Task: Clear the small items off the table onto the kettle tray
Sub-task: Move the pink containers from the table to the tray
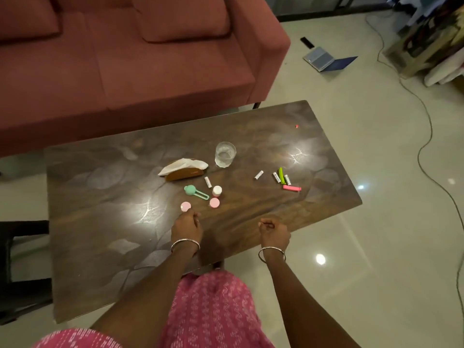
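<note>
Left hand [187, 228] is curled, nothing showing in it, with the pink cap [186, 206] just past its knuckles, so it's the nearer one. Right hand [275, 231] is fisted too and looks empty, green clip [281, 175] well ahead of it. Kettle tray isn't in sight.

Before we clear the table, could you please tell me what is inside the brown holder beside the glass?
A white tissue sticks out the top of the brown holder. The holder's wall hides its lower part, so how much sits inside cannot be seen.
</note>
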Tool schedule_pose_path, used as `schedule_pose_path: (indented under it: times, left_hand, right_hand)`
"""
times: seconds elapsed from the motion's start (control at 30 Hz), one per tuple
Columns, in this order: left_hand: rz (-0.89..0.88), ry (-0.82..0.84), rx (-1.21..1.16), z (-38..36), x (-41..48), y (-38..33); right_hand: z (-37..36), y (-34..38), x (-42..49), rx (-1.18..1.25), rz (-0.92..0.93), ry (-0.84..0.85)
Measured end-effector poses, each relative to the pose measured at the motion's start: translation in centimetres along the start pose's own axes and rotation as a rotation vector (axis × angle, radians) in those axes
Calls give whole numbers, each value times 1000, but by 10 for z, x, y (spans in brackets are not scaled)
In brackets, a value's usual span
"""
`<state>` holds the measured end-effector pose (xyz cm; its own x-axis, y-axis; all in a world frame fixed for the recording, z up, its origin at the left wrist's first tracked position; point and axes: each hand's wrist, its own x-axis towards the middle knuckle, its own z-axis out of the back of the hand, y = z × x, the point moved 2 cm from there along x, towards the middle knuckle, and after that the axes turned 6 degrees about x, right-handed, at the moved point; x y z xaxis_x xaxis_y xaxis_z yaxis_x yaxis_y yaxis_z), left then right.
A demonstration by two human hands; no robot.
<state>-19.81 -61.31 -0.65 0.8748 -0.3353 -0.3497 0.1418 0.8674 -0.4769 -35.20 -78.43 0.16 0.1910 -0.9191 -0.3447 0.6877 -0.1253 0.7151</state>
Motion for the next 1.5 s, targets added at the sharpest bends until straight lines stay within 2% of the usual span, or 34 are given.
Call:
schedule_pose_path:
  times: [0.17, 0.33, 0.6, 0.67, 0.77, 0.9, 1.0, 1.23, 1.5]
  left_hand:
    - [65, 69, 32, -32, 38, -24]
    - [162, 143, 50, -49, 66, -34]
    - [325, 118, 89, -66, 90, -28]
    - [376, 99, 150, -72, 95, -20]
    - [453, 41, 161, -80, 104, -4]
    - [537, 21, 86, -91, 114, 19]
    - [575, 8, 18, -98, 117, 31]
    - [475, -35, 32, -109, 111, 48]
    - [620, -4, 56, -94, 46, 35]
  right_hand:
    - [-6, 5, 57, -122, -25, 65]
    - [-32, 27, 106, -315, 28, 223]
    - [-104, 45, 120, -511, 125, 547]
    - [-123, 38, 114, -606, 217, 662]
    - [-147, 24, 105, -841, 456, 841]
    - [-176, 11, 102, -904, 615, 963]
    - [-194, 3, 104, -1037, 703, 964]
    - [-207, 2, 100, -1145, 848, 939]
    - [-165, 19, 84, -1113, 866, 1001]
